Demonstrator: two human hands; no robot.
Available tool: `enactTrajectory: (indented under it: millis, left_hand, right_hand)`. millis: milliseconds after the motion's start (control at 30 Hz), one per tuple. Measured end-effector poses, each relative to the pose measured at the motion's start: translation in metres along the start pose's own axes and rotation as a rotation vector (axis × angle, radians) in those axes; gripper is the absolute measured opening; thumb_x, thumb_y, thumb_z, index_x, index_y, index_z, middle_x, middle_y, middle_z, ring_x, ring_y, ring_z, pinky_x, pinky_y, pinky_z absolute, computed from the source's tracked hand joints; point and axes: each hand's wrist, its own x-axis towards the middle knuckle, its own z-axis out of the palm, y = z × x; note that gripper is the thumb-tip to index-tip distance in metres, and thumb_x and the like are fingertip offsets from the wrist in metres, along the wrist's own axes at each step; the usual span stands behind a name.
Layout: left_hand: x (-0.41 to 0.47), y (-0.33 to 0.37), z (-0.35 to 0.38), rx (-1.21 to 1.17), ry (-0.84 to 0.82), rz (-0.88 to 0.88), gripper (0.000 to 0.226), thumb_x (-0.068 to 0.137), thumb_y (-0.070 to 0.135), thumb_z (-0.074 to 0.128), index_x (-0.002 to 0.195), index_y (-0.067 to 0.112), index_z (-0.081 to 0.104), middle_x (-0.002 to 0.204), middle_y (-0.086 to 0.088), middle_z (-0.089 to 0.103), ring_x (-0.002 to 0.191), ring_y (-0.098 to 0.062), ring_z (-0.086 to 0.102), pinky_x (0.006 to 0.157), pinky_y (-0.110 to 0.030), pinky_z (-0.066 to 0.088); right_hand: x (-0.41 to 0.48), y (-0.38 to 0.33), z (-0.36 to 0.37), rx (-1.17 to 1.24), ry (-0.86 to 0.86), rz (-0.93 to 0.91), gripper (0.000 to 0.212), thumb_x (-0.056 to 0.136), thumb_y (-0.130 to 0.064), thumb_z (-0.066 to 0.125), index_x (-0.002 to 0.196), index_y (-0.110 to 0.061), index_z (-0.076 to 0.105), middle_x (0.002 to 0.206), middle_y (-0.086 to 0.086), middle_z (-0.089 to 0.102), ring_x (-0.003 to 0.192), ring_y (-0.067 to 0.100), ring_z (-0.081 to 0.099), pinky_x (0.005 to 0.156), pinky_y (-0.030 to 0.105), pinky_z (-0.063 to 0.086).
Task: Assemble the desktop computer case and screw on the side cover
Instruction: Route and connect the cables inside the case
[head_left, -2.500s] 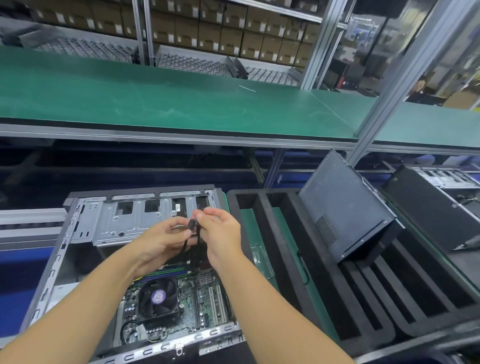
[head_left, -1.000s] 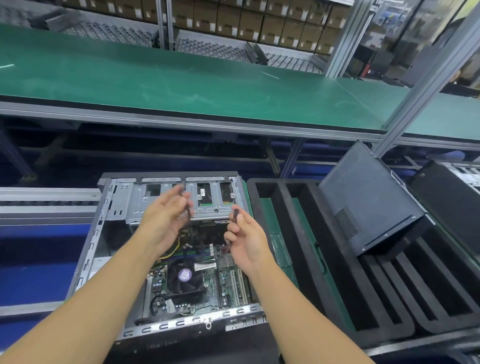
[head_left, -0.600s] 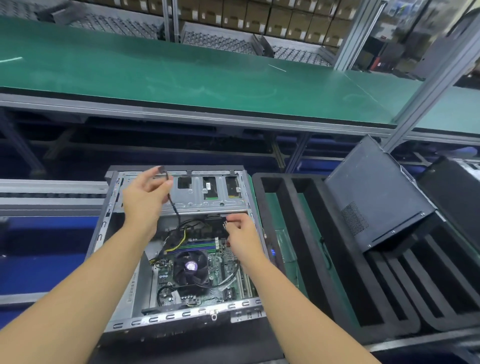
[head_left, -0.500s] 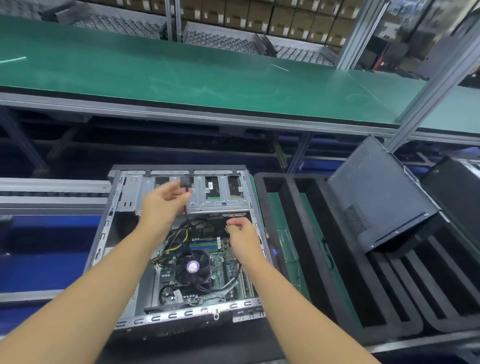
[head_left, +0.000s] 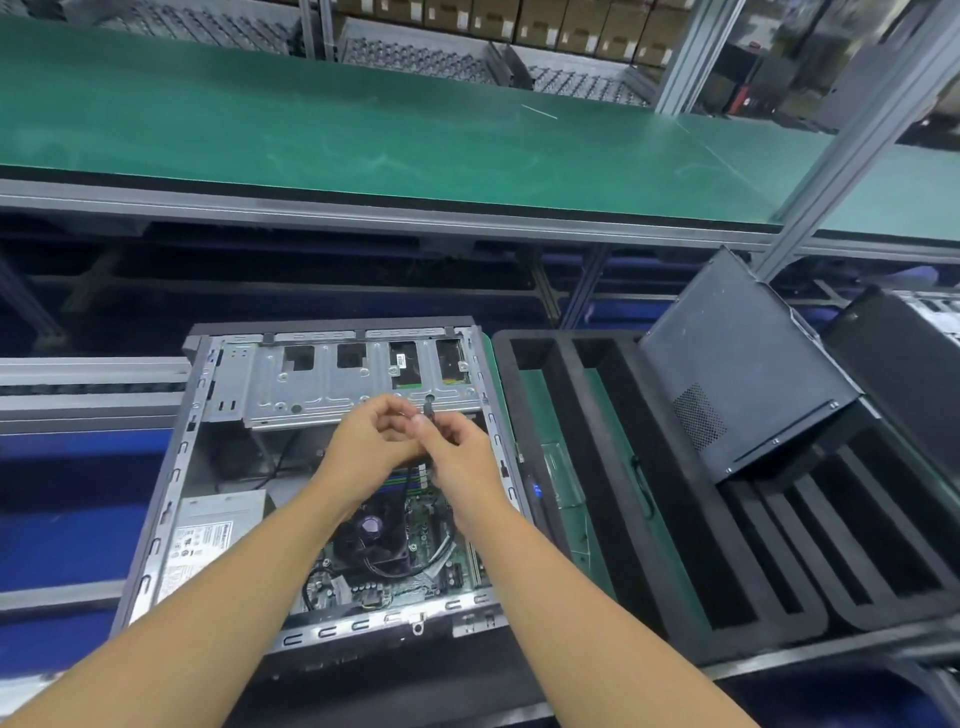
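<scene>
An open desktop computer case (head_left: 171, 483) lies on its side, its motherboard, CPU fan (head_left: 371, 540) and power supply (head_left: 208, 535) showing. Over its middle, just below the silver drive cage (head_left: 322, 389), my left hand (head_left: 369, 452) and my right hand (head_left: 457, 457) meet. Both pinch a thin black cable (head_left: 429, 411) whose connector end sticks up between the fingertips. The rest of the cable runs down behind my hands. A dark side cover (head_left: 743, 364) leans tilted in the foam tray at right.
A black foam tray (head_left: 623, 519) with long slots sits right of the case. Another dark case (head_left: 904, 353) stands at the far right. A green conveyor belt (head_left: 363, 135) runs across behind, with metal frame posts (head_left: 852, 150) and shelves of cardboard boxes beyond.
My left hand, which held the cable end up over the drive cage, came down and right. My right hand rose from the motherboard to meet it, and both now grip the cable.
</scene>
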Motion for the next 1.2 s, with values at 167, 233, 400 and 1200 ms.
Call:
enactTrajectory:
  millis: [167,233,400,1200]
  left_hand:
    - [0.007,0.000,-0.012,0.530,-0.233,-0.080,0.031,0.079,0.038,0.081,0.093,0.023,0.057,0.082,0.005,0.069,0.064,-0.007,0.058,0.061,-0.026,0.048]
    - [0.009,-0.002,-0.022,0.651,-0.459,-0.244,0.033,0.085,0.049,0.071,0.097,0.020,0.059,0.077,0.007,0.070,0.060,-0.006,0.058,0.059,-0.024,0.045]
    - [0.005,-0.011,-0.034,0.411,-0.865,-0.467,0.036,0.096,0.039,0.061,0.115,0.009,0.062,0.104,-0.002,0.075,0.096,-0.018,0.072,0.069,-0.024,0.053]
    - [0.006,-0.004,0.009,-0.091,-0.174,-0.284,0.018,0.092,0.030,0.069,0.093,0.012,0.072,0.084,-0.007,0.074,0.065,-0.014,0.066,0.056,-0.027,0.053]
  right_hand:
    - [0.000,0.010,-0.004,0.050,0.055,0.066,0.031,0.109,-0.025,0.042,0.098,-0.018,0.071,0.095,0.001,0.074,0.094,0.018,0.066,0.087,0.034,0.051]
    - [0.002,0.013,-0.006,0.126,0.075,0.127,0.036,0.111,-0.022,0.035,0.097,-0.017,0.068,0.084,-0.001,0.074,0.090,0.019,0.065,0.089,0.034,0.050]
    - [0.005,0.019,-0.006,0.356,0.075,0.313,0.035,0.112,-0.019,0.030,0.102,-0.007,0.062,0.060,0.000,0.057,0.060,0.018,0.056,0.072,0.034,0.048]
    - [-0.010,0.015,0.009,-0.048,0.298,0.003,0.024,0.102,-0.014,0.050,0.080,-0.020,0.061,0.068,-0.003,0.061,0.059,0.015,0.049,0.055,0.026,0.041]
